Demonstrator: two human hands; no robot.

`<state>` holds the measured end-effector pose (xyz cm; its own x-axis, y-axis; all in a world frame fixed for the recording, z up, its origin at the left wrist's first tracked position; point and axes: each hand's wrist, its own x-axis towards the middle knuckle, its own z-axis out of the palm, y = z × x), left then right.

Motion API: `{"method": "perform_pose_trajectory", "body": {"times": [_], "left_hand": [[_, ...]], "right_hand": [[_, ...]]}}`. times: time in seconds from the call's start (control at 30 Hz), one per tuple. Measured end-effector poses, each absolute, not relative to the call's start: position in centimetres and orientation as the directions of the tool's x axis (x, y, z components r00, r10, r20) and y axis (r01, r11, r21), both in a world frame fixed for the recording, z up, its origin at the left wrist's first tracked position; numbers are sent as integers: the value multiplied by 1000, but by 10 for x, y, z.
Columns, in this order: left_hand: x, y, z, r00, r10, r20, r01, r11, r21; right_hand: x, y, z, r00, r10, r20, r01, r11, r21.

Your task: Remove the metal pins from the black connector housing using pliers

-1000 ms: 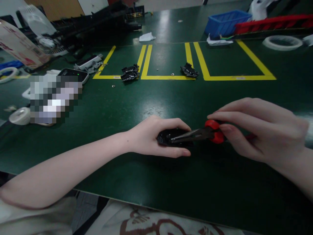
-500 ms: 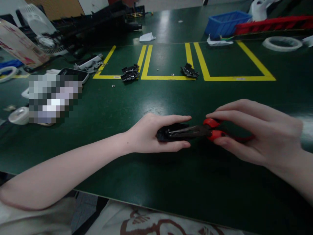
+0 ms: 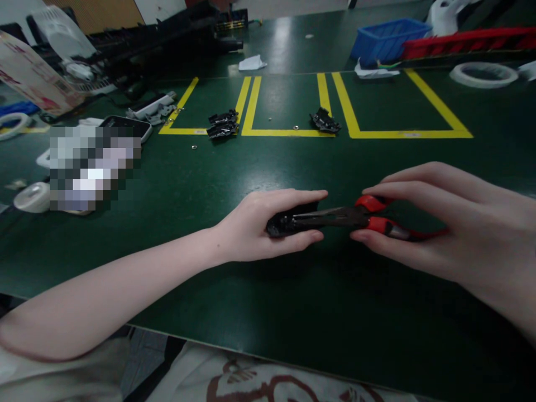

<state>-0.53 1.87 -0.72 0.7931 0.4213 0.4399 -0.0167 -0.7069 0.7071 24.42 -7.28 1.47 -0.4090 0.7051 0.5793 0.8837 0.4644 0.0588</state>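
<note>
Between the thumb and fingers of my left hand [image 3: 268,226] is a small black plastic part [image 3: 280,224], partly hidden by the hand. My right hand [image 3: 444,223] grips red-handled long-nose pliers [image 3: 341,216], its thumb and fingers around the handles. The pliers' slim jaws point left and lie over the black part, with the tips at its near-hand end. Whether the jaws pinch anything there is too small to tell. Beyond the hands, similar black parts lie on the yellow tape lines: a pair [image 3: 223,124] at the left and one piece [image 3: 324,121] further right.
Yellow tape [image 3: 410,134] marks boxes on the green table [image 3: 167,178]. Phones [image 3: 125,128], one blurred out, and a tape roll [image 3: 33,197] lie at left. A blue bin [image 3: 389,39], a red tray [image 3: 469,42] and a white ring [image 3: 483,74] are at back right.
The pliers and my right hand have shifted slightly right, and the handles look spread a little wider. My left hand and the black part have barely moved.
</note>
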Motion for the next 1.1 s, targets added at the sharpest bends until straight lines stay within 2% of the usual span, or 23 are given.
{"method": "perform_pose_trajectory", "body": {"times": [0.2,0.4,0.67,0.83,0.93,1.1], "left_hand": [[-3,23,-10,742,393,543,-97,-739,667],[-3,26,-9,726,419,545,-123,-701,703],[-2,23,-11,779,508,366,-143,-426,894],[-9,23,-12,853,481,201,-94,-237,967],[-11,22,-12,882,448,149,-69,-189,979],[-14,20,-13,897,414,154,-83,-185,979]], "right_hand": [[242,-72,16,-424,682,596,884,453,111],[239,-77,19,-388,699,600,902,423,90],[241,-75,21,-422,670,611,885,450,119],[244,-74,20,-416,673,612,889,444,117],[244,-74,20,-413,672,615,890,442,116],[243,-73,21,-409,665,625,892,436,120]]}}
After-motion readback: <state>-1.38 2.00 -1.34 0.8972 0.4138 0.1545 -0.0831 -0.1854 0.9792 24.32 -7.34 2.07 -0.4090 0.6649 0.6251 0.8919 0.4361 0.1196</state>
